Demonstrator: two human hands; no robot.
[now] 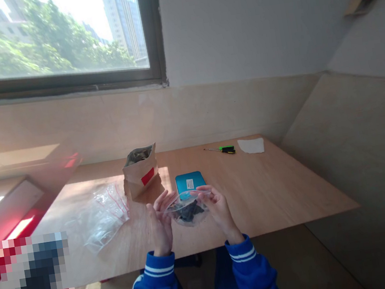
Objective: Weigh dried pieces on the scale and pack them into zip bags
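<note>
Between my two hands, above the table's front part, is a clear plastic zip bag with dark pieces inside; their kind cannot be made out. My right hand pinches the bag's top edge between thumb and fingers. At the bag's left end, my left hand has its fingers around the edge, thumb raised. Just behind the bag lies a flat blue box with a small white label, its near edge partly hidden by the bag and my hands.
A brown paper pouch with a red patch stands open on the table. Left of it lie several clear zip bags. At the back are a green and black screwdriver and a white paper piece. A blurred-out patch covers the lower left.
</note>
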